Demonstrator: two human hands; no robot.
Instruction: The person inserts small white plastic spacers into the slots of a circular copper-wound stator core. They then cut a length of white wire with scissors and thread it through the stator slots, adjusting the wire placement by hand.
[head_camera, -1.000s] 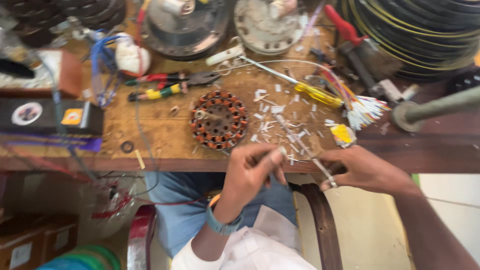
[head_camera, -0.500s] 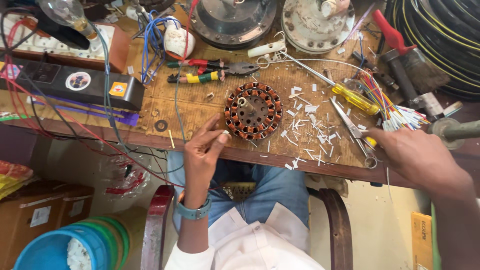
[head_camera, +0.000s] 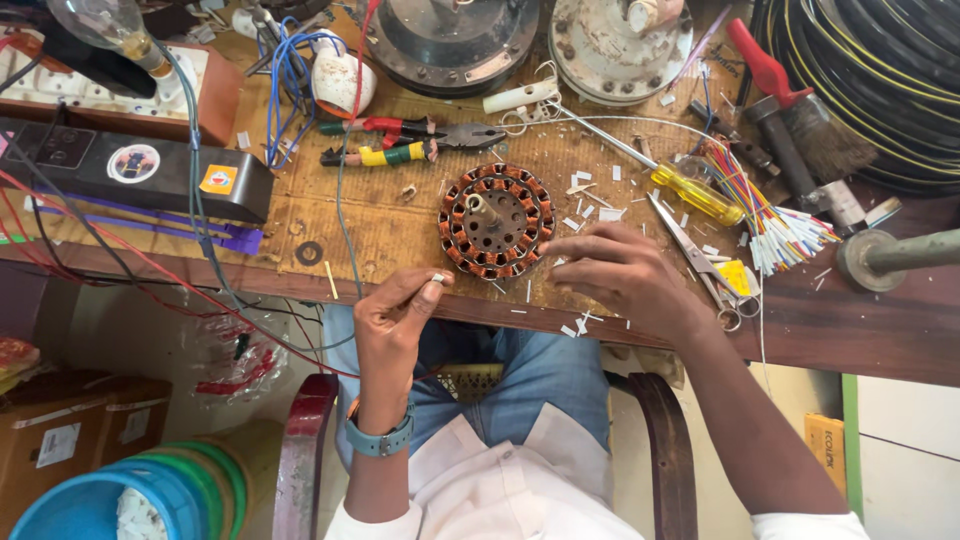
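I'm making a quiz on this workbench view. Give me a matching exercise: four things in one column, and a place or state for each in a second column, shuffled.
Things:
1. stator
2. scissors
3. left hand
4. pliers

Places or states:
A. pinching a small pale piece at the bench edge
B. lying beyond the stator, red handles
C. beside the right hand, near the coloured wires
D. between the two hands, copper windings around its ring

Pairs: 1-D, 2-C, 3-A, 4-B
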